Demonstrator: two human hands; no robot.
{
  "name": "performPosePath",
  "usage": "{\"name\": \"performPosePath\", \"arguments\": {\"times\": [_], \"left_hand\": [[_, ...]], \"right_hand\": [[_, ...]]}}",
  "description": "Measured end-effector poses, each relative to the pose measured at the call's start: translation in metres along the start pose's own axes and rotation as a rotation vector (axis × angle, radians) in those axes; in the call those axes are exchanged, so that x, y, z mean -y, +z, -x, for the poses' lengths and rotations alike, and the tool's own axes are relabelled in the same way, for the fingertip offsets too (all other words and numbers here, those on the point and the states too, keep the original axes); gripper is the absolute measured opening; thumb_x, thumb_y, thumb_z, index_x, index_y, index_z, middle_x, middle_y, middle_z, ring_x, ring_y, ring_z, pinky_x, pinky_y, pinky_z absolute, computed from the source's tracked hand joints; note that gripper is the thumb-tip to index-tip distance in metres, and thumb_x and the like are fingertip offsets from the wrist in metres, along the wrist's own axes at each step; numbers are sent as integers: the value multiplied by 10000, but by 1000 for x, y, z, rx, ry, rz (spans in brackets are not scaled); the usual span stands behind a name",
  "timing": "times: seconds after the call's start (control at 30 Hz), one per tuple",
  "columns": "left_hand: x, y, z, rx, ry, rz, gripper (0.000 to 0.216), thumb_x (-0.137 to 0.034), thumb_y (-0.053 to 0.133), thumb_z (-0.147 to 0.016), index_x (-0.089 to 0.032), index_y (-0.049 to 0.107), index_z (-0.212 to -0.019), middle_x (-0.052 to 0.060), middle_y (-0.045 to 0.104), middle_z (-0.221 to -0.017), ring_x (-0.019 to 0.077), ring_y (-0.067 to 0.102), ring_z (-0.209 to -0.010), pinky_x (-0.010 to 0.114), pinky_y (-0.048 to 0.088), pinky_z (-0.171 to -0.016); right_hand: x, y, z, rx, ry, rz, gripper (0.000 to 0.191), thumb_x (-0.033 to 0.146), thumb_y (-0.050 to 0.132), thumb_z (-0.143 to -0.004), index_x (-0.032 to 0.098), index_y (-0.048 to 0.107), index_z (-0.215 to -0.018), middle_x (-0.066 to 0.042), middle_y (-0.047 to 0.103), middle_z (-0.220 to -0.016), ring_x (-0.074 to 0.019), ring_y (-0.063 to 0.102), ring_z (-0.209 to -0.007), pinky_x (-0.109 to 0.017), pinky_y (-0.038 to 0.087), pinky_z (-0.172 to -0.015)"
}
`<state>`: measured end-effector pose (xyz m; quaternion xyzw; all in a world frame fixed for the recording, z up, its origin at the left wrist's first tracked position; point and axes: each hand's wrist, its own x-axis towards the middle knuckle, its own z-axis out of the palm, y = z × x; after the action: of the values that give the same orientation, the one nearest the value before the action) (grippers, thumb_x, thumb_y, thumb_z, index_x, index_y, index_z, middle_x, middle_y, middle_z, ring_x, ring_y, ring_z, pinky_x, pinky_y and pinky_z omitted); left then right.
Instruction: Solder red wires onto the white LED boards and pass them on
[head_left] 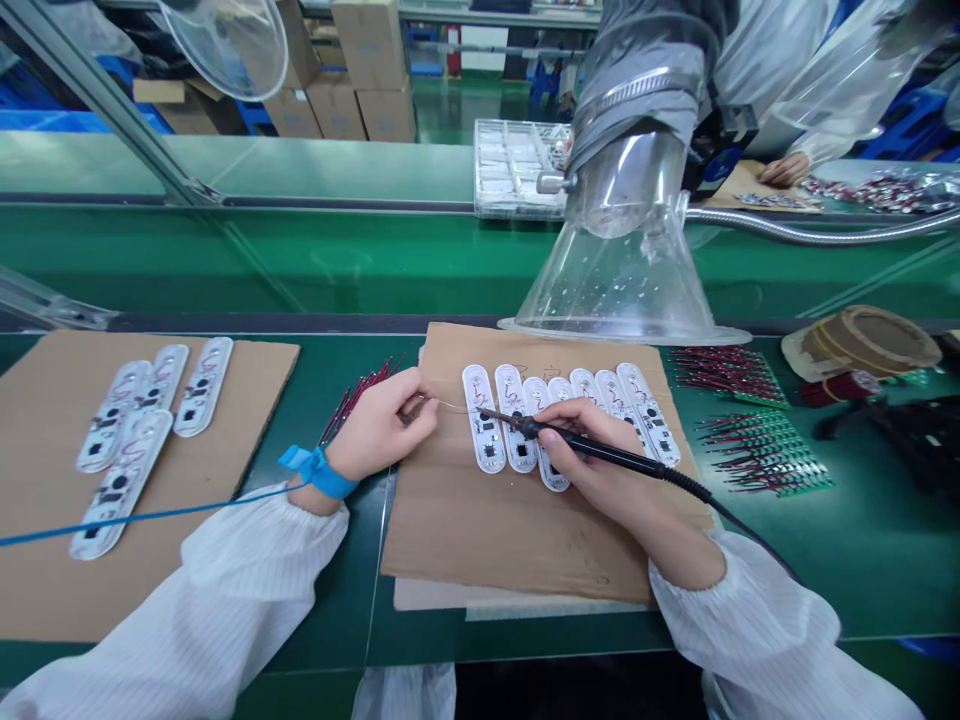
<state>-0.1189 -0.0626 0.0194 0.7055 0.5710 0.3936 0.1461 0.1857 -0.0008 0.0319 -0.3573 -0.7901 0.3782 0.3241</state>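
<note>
My right hand is closed round a black soldering iron, whose tip touches the leftmost white oblong circuit board in a row of several boards on a sheet of cardboard. My left hand pinches a thin solder wire that reaches the same spot, and also holds a bundle of red wires. A blue strap is round my left wrist.
A clear fume-extraction hood hangs just behind the boards. Several more white boards lie on cardboard at the left. Green boards with red wires lie at the right, beside tape rolls. Another person's hand works across the belt.
</note>
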Motion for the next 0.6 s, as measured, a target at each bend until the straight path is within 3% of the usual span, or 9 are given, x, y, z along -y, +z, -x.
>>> {"name": "performPosePath", "arguments": {"times": [0.13,0.23,0.43,0.6], "left_hand": [[3,-1,0,-130,-71,75,116,-206,614,-1041,-209,694,-958,-26,582,-783,122,521,-630,282,441,-616],[2,-2,-1,-165,-96,155,137,-255,635,-1074,-218,758,-1025,-6,635,-852,119,552,-634,287,463,-618],[-11,1,9,-78,-1,105,55,-189,745,-977,-228,707,-979,-111,388,-611,92,401,-518,243,368,-540],[-40,18,12,-21,167,91,142,-99,676,-976,-236,645,-992,-110,416,-639,87,420,-526,225,369,-542]], "right_hand": [[3,-3,-1,-18,-11,-15,68,323,743,-1067,280,785,-1098,-16,842,-955,-196,811,-800,-294,613,-697],[3,-14,6,-159,-15,-43,143,416,760,-1078,276,783,-1092,-26,831,-938,-198,804,-778,-300,622,-681],[-5,-40,64,-408,62,-127,237,495,773,-1089,258,781,-1079,-28,805,-860,-178,783,-687,-280,647,-632],[-7,-38,120,-533,85,-140,164,408,765,-1100,246,782,-1096,-19,798,-840,-158,761,-636,-259,654,-611]]}}
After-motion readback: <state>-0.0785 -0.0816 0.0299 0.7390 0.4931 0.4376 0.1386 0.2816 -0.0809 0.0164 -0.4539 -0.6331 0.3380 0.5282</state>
